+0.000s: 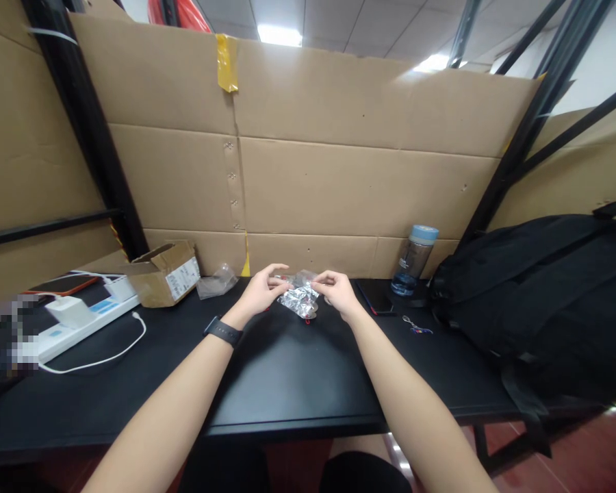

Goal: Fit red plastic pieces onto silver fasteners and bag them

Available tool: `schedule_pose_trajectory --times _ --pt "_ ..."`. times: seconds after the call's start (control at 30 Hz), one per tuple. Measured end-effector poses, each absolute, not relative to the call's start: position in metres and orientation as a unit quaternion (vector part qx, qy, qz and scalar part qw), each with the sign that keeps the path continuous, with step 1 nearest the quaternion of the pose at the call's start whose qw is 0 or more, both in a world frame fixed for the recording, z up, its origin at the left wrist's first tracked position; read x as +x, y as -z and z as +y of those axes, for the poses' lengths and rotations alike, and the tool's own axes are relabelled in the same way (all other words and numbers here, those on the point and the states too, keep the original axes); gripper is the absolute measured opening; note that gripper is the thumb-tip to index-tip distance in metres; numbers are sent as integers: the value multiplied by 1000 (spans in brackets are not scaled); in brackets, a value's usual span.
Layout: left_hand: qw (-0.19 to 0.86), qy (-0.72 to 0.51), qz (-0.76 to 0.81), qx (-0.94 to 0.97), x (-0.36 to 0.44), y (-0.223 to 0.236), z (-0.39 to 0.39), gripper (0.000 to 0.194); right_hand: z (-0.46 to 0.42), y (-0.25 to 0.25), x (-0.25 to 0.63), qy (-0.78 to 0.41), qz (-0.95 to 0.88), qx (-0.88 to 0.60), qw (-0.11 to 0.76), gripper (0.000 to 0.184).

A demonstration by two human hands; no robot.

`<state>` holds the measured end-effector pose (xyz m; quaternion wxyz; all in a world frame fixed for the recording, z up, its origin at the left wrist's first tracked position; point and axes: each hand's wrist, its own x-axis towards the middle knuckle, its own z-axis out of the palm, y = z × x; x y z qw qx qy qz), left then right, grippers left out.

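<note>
Silvery packet (300,298) in grip of left hand (259,296) and right hand (339,294), black tabletop (298,383) beneath, cardboard wall (328,185) behind

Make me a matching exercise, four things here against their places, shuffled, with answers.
1. Crinkled shiny silvery packet
2. Clear bottle with light blue lid
3. Open brown cardboard box
4. Black fabric backpack

A. Far right of black table
B. Beside white power strip
C. Between left hand and right hand
D. Directly left of the backpack

Pairs: 1-C; 2-D; 3-B; 4-A
</note>
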<state>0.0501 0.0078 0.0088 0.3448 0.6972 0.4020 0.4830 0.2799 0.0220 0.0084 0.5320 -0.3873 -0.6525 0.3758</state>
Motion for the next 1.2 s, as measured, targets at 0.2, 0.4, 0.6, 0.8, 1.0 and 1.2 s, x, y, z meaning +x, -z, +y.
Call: schedule_pose_trajectory --times 0.2,0.4,0.6,0.8,1.0,1.2 --pt "257 -475 410 735 53 -9 5 43 22 -2 277 -387 -714 -357 462 19" --pt "13 -400 406 821 70 -18 -15 28 27 10 267 -392 -616 -422 538 22" --pt "-89 -304 415 853 86 -13 -22 26 26 14 259 -435 -569 -436 545 27" --pt "-98 -330 448 825 63 -13 -5 25 21 6 258 -436 -600 -421 522 35" --pt "-143 -428 592 668 -16 -20 15 29 26 7 265 -376 -650 -436 497 33" --pt "-136 -368 735 553 -78 7 24 34 38 11 277 -279 -683 -453 500 26"
